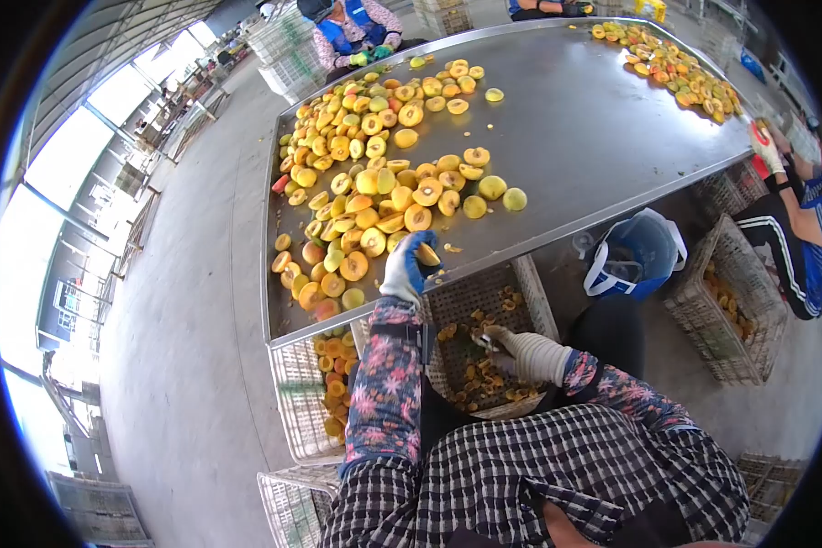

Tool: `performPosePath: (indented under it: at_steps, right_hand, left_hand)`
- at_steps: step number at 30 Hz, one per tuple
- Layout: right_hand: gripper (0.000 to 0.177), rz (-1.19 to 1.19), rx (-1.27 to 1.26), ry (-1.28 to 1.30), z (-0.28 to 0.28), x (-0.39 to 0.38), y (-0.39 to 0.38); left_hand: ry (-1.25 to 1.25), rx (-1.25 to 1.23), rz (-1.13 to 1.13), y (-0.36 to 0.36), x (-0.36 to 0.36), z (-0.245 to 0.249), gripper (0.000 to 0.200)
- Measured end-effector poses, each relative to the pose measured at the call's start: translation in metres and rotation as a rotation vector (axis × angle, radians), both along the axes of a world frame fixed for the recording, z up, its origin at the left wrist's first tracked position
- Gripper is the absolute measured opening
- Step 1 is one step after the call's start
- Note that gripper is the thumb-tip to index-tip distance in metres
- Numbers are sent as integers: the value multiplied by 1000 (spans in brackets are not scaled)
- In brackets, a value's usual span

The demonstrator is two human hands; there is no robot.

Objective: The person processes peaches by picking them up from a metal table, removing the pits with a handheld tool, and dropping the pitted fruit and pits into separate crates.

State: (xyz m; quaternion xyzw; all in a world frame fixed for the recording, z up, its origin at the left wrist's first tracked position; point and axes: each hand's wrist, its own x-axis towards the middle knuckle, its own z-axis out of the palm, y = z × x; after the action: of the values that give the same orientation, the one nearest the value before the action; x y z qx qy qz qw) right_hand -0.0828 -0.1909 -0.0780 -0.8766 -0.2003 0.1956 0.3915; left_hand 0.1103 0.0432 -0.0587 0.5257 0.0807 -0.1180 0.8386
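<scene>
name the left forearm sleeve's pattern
The sleeve is floral, pink on dark blue, clearest in head view.

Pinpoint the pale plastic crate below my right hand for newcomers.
Find the grey metal table. Below its near edge, your cream-gloved right hand hangs over the pale crate. Orange scraps litter its dark mesh floor, unlike the white plastic crate left of it, which holds orange fruit.

Your left hand in a blue-and-white glove (406,267) grips a yellow halved fruit (427,256) at the grey metal table's edge (484,266); your white-gloved right hand (534,355) is above a pale plastic crate (536,297).
</scene>
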Motion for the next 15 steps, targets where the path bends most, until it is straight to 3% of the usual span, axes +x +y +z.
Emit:
performPosePath:
  at_steps: [1,4,6,10,12,15]
  right_hand:
    - [51,-35,60,-36,0,3,4]
    - [41,-115,215,-34,50,10,15]
    - [36,-161,344,-210,66,20,28]
    - [36,-141,240,-438,115,26,48]
    - [32,-137,132,-459,125,26,56]
    - [33,-109,49,-488,131,21,63]
  left_hand:
    - [31,-225,-16,8,-19,18,30]
    - [9,-538,-27,12,-70,49,40]
    - [-50,-582,19,1,-94,67,45]
    - [-116,-702,-85,-6,-111,71,60]
    - [-373,-369,82,-15,-120,73,62]
    - [-799,244,216,-17,-131,79,44]
